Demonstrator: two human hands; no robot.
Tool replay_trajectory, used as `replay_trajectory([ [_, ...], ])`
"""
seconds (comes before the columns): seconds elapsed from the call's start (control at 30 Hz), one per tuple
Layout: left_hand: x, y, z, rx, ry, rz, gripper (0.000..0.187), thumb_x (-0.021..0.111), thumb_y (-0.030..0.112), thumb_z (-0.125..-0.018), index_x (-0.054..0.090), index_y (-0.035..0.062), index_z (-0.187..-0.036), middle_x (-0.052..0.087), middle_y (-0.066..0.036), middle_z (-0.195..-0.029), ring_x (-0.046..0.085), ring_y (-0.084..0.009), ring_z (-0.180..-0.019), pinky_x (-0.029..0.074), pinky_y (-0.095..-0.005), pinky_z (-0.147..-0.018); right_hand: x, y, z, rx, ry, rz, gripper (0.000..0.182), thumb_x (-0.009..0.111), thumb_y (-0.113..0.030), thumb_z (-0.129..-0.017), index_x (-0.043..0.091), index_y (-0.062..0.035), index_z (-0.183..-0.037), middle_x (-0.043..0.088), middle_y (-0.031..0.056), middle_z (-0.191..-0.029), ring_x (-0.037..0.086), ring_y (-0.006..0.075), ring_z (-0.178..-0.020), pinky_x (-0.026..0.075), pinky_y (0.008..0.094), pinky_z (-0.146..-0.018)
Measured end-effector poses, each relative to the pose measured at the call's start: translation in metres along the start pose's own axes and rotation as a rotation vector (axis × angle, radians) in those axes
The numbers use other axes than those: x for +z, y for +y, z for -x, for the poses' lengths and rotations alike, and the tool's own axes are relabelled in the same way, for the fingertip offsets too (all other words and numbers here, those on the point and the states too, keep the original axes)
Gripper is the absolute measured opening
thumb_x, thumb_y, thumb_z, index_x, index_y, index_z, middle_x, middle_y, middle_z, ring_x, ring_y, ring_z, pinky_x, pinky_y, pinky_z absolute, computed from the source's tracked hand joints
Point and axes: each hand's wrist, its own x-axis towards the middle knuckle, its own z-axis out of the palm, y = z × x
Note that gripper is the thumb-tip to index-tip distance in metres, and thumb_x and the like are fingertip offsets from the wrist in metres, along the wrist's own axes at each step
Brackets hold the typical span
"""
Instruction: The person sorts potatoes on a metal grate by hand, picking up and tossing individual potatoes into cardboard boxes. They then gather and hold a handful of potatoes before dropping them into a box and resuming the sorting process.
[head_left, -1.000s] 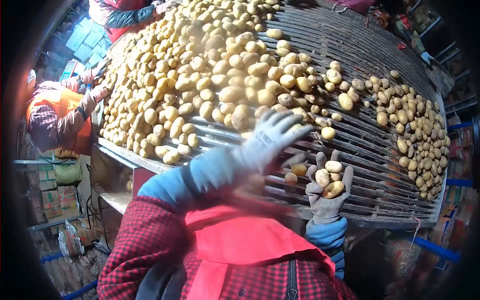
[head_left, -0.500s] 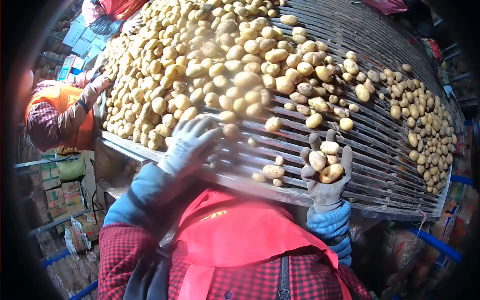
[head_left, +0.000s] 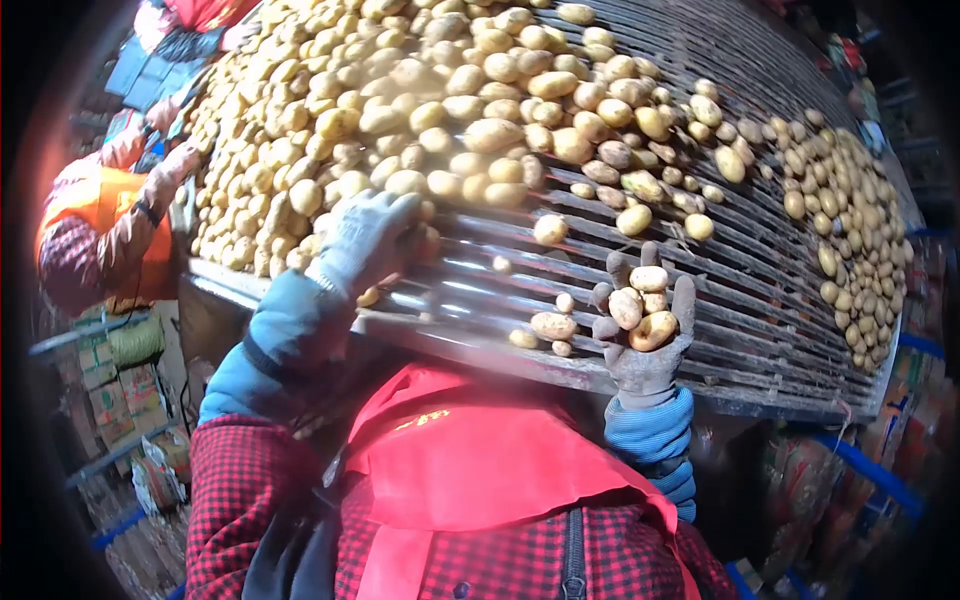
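Gloved in grey, my left hand [head_left: 368,240] bends its fingers over potatoes at the lower edge of the big potato pile [head_left: 290,130]; whatever lies beneath its fingers is partly hidden. My right hand [head_left: 645,340] is palm up over the slatted metal table [head_left: 740,290], its fingers curled around several small potatoes [head_left: 652,330]. Just left of it, a few loose potatoes [head_left: 553,325] rest near the table's front edge. Larger loose potatoes [head_left: 633,219] lie on the slats beyond my right hand.
A person in an orange vest [head_left: 110,215] reaches into the pile at the left. Another person's hand [head_left: 240,36] touches its far left side. A second group of potatoes [head_left: 850,230] lies at the right. Stacked boxes [head_left: 120,395] stand at lower left.
My left hand has closed in on the pile's edge, its spread fingers now bent downward. My right hand still cradles its potatoes. The whole view has shifted slightly.
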Motion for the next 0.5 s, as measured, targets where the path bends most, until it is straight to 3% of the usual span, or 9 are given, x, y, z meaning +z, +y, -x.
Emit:
replay_trajectory([
  [0.03, 0.005, 0.002, 0.002, 0.052, 0.088, 0.023, 0.036, 0.068, 0.032, -0.088, 0.066, 0.0098, -0.117, 0.070, -0.010, -0.098, 0.067, -0.0335, -0.090, 0.050, -0.0470, -0.077, -0.007, -0.006, 0.002, -0.029, -0.015, -0.010, 0.059, 0.041, -0.059, -0.103, 0.050, -0.0212, -0.148, 0.056, 0.0173, -0.141, 0.066, 0.0355, -0.101, 0.059, 0.0374, -0.064],
  [0.07, 0.003, 0.003, 0.002, 0.058, 0.039, 0.042, 0.036, 0.069, 0.028, -0.087, 0.066, 0.0089, -0.118, 0.070, -0.011, -0.101, 0.067, -0.0331, -0.093, 0.050, -0.0467, -0.080, -0.012, -0.013, 0.006, -0.058, -0.027, -0.022, 0.059, 0.041, -0.059, -0.103, 0.050, -0.0215, -0.148, 0.057, 0.0166, -0.141, 0.065, 0.0339, -0.099, 0.058, 0.0353, -0.064],
  [0.1, 0.001, 0.006, -0.002, 0.109, 0.112, 0.030, 0.036, 0.070, 0.025, -0.087, 0.065, 0.0088, -0.119, 0.070, -0.011, -0.104, 0.066, -0.0332, -0.095, 0.050, -0.0464, -0.082, -0.012, -0.019, 0.011, -0.148, 0.050, 0.175, 0.059, 0.042, -0.060, -0.102, 0.050, -0.0236, -0.148, 0.057, 0.0150, -0.142, 0.063, 0.0301, -0.099, 0.054, 0.0322, -0.065],
  [0.17, -0.002, 0.015, -0.012, 0.160, 0.215, 0.003, 0.039, 0.072, 0.018, -0.085, 0.065, 0.0090, -0.123, 0.069, -0.012, -0.114, 0.065, -0.0329, -0.100, 0.050, -0.0446, -0.086, -0.013, -0.031, 0.019, -0.177, 0.018, 0.016, 0.058, 0.044, -0.059, -0.103, 0.050, -0.0254, -0.149, 0.055, 0.0140, -0.143, 0.060, 0.0302, -0.109, 0.056, 0.0335, -0.071],
  [0.23, -0.012, 0.041, -0.027, 0.272, 0.106, 0.091, 0.041, 0.072, 0.018, -0.085, 0.065, 0.0094, -0.124, 0.069, -0.011, -0.115, 0.065, -0.0324, -0.101, 0.050, -0.0439, -0.087, -0.015, -0.040, 0.021, -0.198, -0.048, -0.019, 0.057, 0.045, -0.058, -0.103, 0.049, -0.0254, -0.149, 0.052, 0.0135, -0.147, 0.057, 0.0306, -0.116, 0.056, 0.0339, -0.076],
  [0.27, -0.013, 0.056, -0.034, 0.330, 0.050, 0.136, 0.042, 0.073, 0.018, -0.085, 0.065, 0.0095, -0.125, 0.070, -0.011, -0.116, 0.066, -0.0321, -0.102, 0.050, -0.0435, -0.087, -0.019, -0.040, 0.021, -0.241, 0.018, -0.029, 0.060, 0.041, -0.061, -0.102, 0.051, -0.0210, -0.147, 0.058, 0.0157, -0.138, 0.065, 0.0305, -0.105, 0.058, 0.0320, -0.073],
  [0.33, 0.007, 0.080, -0.040, 0.572, 0.108, 0.196, 0.043, 0.073, 0.017, -0.085, 0.065, 0.0119, -0.126, 0.070, -0.009, -0.110, 0.067, -0.0296, -0.093, 0.052, -0.0417, -0.081, -0.023, -0.043, 0.021, -0.234, 0.070, -0.073, 0.062, 0.040, -0.061, -0.103, 0.050, -0.0198, -0.147, 0.057, 0.0154, -0.139, 0.063, 0.0311, -0.110, 0.058, 0.0330, -0.075],
  [0.47, 0.019, 0.106, -0.038, 0.668, -0.051, 0.193, 0.047, 0.071, 0.020, -0.083, 0.065, 0.0208, -0.130, 0.069, -0.002, -0.113, 0.063, -0.0214, -0.073, 0.050, -0.0395, -0.069, -0.022, -0.040, 0.016, -0.291, 0.190, 0.030, 0.063, 0.039, -0.061, -0.103, 0.051, -0.0168, -0.146, 0.059, 0.0160, -0.135, 0.062, 0.0342, -0.112, 0.056, 0.0441, -0.088],
  [0.5, 0.026, 0.111, -0.042, 0.718, -0.059, 0.119, 0.046, 0.068, 0.022, -0.086, 0.064, 0.0226, -0.131, 0.068, -0.001, -0.110, 0.061, -0.0202, -0.072, 0.050, -0.0386, -0.068, -0.018, -0.038, 0.016, -0.279, 0.155, 0.045, 0.061, 0.040, -0.058, -0.104, 0.048, -0.0171, -0.149, 0.053, 0.0185, -0.142, 0.061, 0.0315, -0.109, 0.061, 0.0337, -0.070],
])
